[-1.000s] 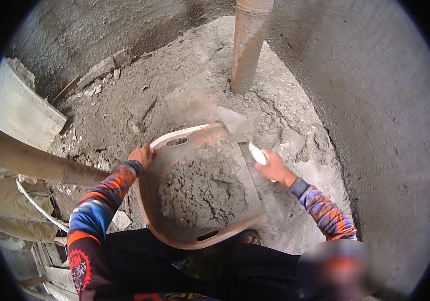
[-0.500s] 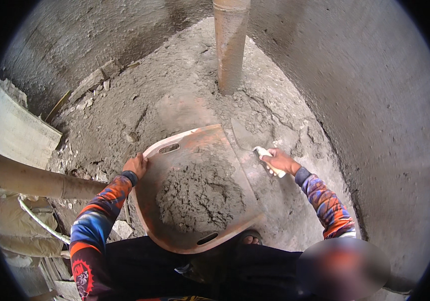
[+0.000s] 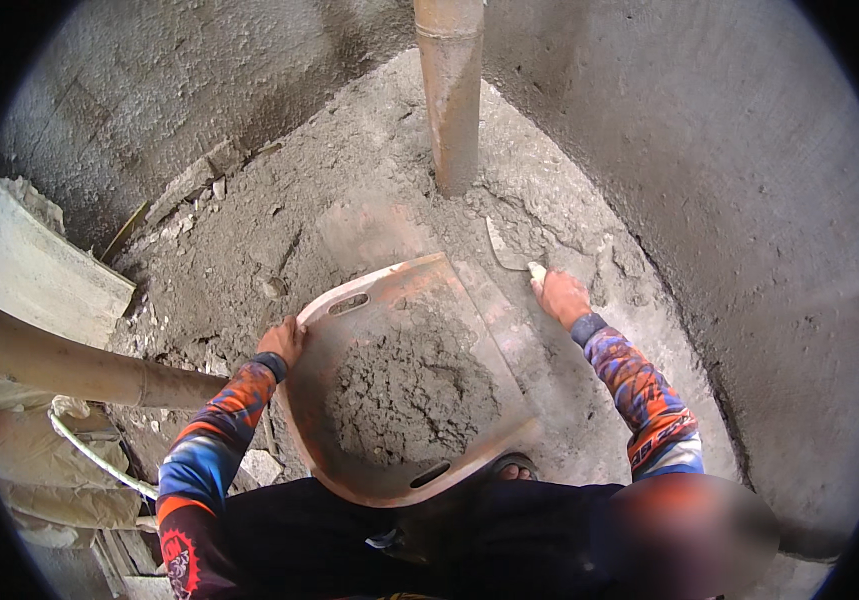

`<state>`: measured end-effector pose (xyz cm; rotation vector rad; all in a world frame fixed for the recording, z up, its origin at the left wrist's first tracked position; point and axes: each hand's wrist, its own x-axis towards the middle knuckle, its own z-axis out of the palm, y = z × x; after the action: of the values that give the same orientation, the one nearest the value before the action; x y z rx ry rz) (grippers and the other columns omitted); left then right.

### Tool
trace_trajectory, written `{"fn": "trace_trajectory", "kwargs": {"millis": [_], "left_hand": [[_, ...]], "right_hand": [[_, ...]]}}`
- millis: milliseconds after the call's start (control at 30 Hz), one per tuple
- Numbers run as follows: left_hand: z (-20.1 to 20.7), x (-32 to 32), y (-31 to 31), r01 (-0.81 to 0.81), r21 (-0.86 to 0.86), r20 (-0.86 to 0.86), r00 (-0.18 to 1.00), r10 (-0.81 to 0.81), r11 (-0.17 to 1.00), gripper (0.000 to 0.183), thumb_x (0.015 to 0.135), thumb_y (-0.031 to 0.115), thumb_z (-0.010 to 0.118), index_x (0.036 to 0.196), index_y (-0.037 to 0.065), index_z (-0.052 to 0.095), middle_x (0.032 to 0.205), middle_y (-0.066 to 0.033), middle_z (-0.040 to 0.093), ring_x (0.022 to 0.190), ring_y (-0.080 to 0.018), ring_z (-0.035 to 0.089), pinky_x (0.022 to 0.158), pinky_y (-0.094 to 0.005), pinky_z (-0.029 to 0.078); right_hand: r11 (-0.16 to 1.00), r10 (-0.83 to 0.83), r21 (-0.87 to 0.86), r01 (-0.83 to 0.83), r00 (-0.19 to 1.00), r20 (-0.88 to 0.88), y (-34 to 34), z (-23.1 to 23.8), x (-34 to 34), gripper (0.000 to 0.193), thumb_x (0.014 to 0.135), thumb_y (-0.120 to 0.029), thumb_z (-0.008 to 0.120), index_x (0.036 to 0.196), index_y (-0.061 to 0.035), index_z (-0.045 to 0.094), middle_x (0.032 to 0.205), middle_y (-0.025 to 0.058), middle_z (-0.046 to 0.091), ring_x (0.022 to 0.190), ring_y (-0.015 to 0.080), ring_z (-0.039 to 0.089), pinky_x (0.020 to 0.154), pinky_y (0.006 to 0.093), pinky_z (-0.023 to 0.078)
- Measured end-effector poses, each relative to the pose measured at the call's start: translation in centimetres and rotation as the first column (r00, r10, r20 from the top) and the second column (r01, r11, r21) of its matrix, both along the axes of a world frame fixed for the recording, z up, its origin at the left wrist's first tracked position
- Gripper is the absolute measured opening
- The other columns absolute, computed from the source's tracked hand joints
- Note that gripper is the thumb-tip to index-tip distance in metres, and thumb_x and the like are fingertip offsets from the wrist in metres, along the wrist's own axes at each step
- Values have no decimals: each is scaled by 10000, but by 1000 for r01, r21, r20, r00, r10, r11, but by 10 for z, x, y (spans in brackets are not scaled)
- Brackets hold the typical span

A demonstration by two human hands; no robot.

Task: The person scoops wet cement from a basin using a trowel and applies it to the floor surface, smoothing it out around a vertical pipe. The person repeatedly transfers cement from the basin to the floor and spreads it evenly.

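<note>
- Left hand: gripping rim of curved, smeared tray with 2 oblong slots, before person's legs
- Tray holds crumbly grey mortar
- Right hand: wrapped around pale-handled trowel

Near, wide fisheye view from the left head-worn camera, steeply down onto the tray.

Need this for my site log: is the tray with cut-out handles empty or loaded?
Partly loaded: lumpy grey mix lies across the middle of the tray, while reddish surface shows through near its edges.
</note>
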<state>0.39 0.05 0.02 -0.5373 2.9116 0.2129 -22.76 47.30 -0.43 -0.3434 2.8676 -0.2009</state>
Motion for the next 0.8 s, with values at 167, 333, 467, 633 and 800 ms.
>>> {"fn": "trace_trajectory", "kwargs": {"millis": [167,333,467,633,800], "left_hand": [[1,3,-2,20,39,-23,1000,-19,999,327,929,373,450,1018,64,506,789,-261,628,763,-451,615,691,-536,485],[-7,0,-2,14,11,-11,1000,-14,1000,304,923,346,457,1020,64,509,790,-251,633,760,-444,617,693,-534,486],[-10,-1,-6,16,9,7,1000,-16,1000,292,914,328,462,1016,58,510,786,-253,632,757,-442,619,693,-531,488],[-16,-1,-11,27,-3,-18,999,-27,1000,304,914,332,459,1021,52,511,781,-256,630,746,-444,618,684,-532,491],[-11,-5,-7,23,4,-2,1000,-23,1000,319,921,344,450,1031,51,510,788,-258,632,748,-446,616,686,-532,490]], "right_hand": [[998,22,63,-18,998,-60,7,0,1,465,895,-426,513,1023,20,554,891,197,672,853,353,662,745,439,526],[996,18,85,-11,996,-84,5,4,0,465,898,-427,512,1030,18,544,892,195,671,848,354,663,735,439,529],[996,42,88,-33,994,-100,3,19,0,471,901,-431,508,1041,18,531,922,212,663,869,363,657,747,450,524],[993,-113,36,115,992,-55,2,32,1,482,901,-438,505,1064,15,518,944,225,656,891,374,648,771,458,514],[995,-91,28,93,993,-78,6,33,-12,477,906,-426,497,1068,22,519,941,232,655,893,377,645,782,456,509]]}}
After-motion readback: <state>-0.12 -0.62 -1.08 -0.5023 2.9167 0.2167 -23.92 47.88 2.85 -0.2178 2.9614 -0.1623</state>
